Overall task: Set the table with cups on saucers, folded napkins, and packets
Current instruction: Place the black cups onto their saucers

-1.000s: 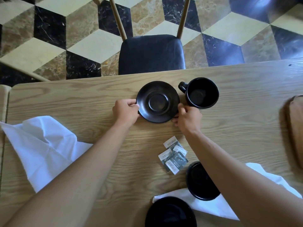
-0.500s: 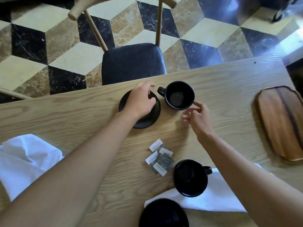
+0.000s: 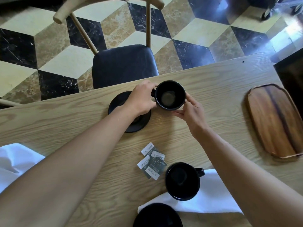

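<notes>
A black cup (image 3: 170, 95) sits near the far edge of the wooden table (image 3: 213, 82). My left hand (image 3: 141, 99) grips it at the handle side and my right hand (image 3: 191, 110) holds its right wall. A black saucer (image 3: 118, 102) lies just left of the cup, partly under my left hand. Several packets (image 3: 152, 160) lie in a small pile nearer me. A second black cup (image 3: 182, 181) stands on a white napkin (image 3: 211, 200), and a second saucer (image 3: 157, 215) shows at the bottom edge. Another white napkin (image 3: 14, 163) lies at the left.
A wooden tray (image 3: 275, 120) lies on the right side of the table. A chair with a dark seat (image 3: 123, 64) stands pushed against the far edge, over a patterned marble floor.
My left hand moved off the saucer onto the cup's handle side. My right hand closed in on the cup's right wall. The view shifted slightly.
</notes>
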A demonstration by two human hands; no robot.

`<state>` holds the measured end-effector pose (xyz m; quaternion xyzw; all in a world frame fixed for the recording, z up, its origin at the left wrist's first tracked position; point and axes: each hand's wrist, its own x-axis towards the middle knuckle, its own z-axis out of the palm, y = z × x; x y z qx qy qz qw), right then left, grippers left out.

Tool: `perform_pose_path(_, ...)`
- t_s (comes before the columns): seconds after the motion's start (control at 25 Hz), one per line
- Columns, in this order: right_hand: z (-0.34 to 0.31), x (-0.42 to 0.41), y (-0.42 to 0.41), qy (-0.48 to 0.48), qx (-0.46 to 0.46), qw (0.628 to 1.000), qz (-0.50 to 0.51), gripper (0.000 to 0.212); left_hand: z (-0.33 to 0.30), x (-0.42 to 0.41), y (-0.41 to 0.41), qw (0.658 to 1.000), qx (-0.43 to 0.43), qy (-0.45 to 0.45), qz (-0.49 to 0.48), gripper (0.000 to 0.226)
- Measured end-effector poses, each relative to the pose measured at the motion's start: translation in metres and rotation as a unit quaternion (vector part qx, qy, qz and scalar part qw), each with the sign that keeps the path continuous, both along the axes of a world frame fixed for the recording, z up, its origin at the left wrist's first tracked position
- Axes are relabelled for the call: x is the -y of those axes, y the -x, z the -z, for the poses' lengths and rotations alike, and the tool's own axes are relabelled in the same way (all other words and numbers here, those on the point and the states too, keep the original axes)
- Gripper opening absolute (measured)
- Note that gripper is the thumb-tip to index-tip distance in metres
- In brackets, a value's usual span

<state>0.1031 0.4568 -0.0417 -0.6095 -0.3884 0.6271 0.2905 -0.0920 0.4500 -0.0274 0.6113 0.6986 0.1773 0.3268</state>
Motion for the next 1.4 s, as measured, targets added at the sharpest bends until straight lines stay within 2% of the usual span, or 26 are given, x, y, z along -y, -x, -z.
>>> perform_pose_path(0.12,-0.013,-0.008,0.008,-0.056,0.019,0.998,-0.030,0.066,-0.012,0.005,0.009,0.998,0.021,-0.049,-0.033,0.065)
perform_pose_path(0.24,-0.029,-0.010,0.030,-0.076,-0.001,0.994,-0.083,0.067,-0.022,0.023,0.037,0.994,0.008,-0.080,-0.077,0.069)
perform_pose_path(0.56,-0.013,0.027,0.094,-0.063,0.017,0.969,-0.240,0.067,-0.014,0.099,0.096,0.988,-0.003,-0.047,-0.146,0.077)
perform_pose_path(0.96,0.004,0.037,0.092,-0.049,0.085,0.961,-0.257,0.060,0.016,0.121,0.084,0.986,-0.021,-0.037,-0.162,0.072)
perform_pose_path(1.4,0.012,0.042,0.092,-0.029,0.061,0.966,-0.251,0.064,0.020,0.130,0.082,0.984,-0.005,-0.033,-0.176,0.070)
